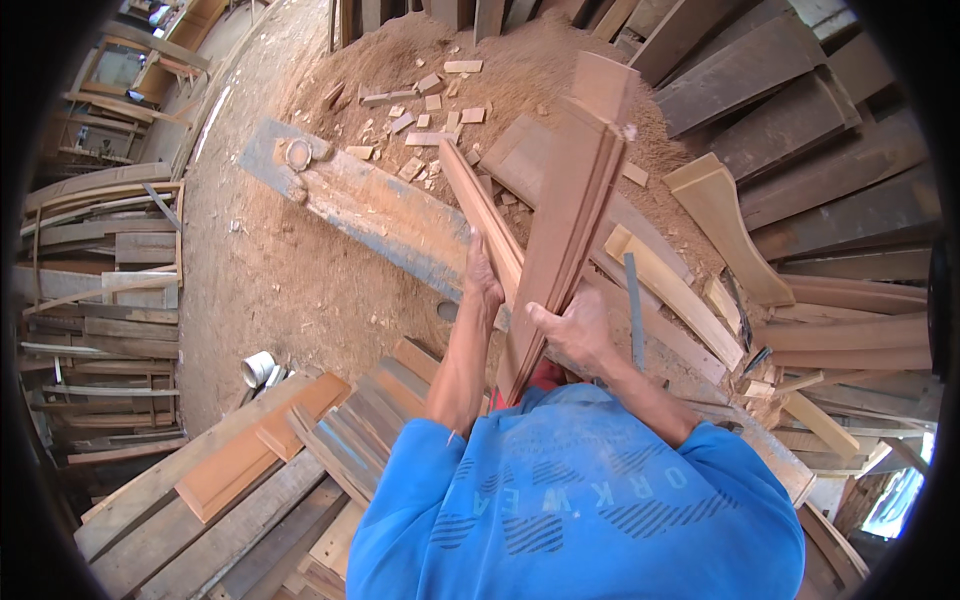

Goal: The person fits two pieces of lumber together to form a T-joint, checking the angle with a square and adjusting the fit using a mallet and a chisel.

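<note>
Two pieces of reddish-brown wood meet in a V in front of my chest. The wider one, a moulded wooden board [575, 190] with grooves along its edge, slants up and away to the right. My right hand [578, 325] is closed around its near part, thumb on the upper face. To the left, a narrower wooden strip [480, 205] points away from me. My left hand [483, 278] lies along its left side, fingers wrapped on it; part of the grip is hidden. The near end of the board reaches close to my blue shirt.
A worn, blue-grey stained plank [370, 215] lies beneath on the sawdust-covered ground. Small wood offcuts [435, 110] are scattered beyond. Stacked boards [790, 100] line the right, more planks [240, 490] lie near left, and a white cup [258, 369] stands beside them.
</note>
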A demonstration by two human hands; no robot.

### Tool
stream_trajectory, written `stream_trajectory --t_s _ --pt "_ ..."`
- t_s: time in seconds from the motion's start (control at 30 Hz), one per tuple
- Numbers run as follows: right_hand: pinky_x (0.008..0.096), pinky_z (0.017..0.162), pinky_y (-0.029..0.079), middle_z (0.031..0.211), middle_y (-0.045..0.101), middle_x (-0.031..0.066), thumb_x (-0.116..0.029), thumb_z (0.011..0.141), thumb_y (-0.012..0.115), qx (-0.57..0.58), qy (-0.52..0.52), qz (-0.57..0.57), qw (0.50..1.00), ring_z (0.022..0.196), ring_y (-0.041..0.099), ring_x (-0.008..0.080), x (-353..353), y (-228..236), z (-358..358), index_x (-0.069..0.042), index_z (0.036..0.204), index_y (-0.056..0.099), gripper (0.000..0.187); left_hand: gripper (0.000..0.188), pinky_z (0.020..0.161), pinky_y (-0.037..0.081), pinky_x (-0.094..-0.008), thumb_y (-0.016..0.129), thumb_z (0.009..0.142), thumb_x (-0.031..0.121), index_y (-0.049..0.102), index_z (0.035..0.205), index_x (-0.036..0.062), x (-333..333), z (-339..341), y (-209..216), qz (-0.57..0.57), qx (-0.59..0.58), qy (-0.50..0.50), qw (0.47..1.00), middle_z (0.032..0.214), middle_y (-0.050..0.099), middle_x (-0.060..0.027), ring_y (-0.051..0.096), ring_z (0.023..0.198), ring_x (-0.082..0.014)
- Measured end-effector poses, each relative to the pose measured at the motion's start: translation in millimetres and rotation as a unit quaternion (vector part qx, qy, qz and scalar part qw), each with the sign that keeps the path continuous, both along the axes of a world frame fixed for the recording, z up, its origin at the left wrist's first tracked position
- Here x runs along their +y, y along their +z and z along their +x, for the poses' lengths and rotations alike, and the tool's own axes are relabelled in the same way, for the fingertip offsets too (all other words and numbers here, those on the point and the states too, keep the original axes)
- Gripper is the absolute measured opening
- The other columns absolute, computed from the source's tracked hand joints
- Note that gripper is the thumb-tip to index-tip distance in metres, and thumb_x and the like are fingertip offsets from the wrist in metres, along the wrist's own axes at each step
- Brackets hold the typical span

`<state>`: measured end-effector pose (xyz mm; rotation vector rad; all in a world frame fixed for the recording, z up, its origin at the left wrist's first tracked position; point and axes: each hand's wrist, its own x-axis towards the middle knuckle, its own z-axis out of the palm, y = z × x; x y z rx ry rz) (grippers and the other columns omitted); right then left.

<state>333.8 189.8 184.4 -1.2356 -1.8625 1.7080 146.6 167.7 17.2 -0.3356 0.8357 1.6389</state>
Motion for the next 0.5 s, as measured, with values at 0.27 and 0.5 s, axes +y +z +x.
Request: stream_trajectory --t_s 0.27,0.5 --pt "0.0435 0.110 0.046 0.135 0.062 0.0281 -0.031 0.089 0.072 0.251 0.172 -0.148 0.941 0.129 0.060 0.0371 -7 39 -17 0.009 0.138 0.055 0.066 0.070 0.060 0.058 -0.0362 0.058 0.096 0.068 0.058 0.113 -0.0002 -39 -61 101 0.060 0.023 -0.023 0.998 0.084 0.060 -0.0111 0.062 0.072 -0.0215" --pt "0.0436 0.106 0.048 0.127 0.066 0.0268 -0.047 0.095 0.066 0.102 0.333 0.117 0.930 0.120 0.063 0.0346 8 6 -47 0.010 0.133 0.059 0.069 0.091 0.068 0.049 -0.0369 0.043 0.095 0.077 0.048 0.132 -0.0053 -69 -99 174 0.244 -0.039 -0.077 0.966 0.095 0.052 -0.0129 0.053 0.081 -0.0240"
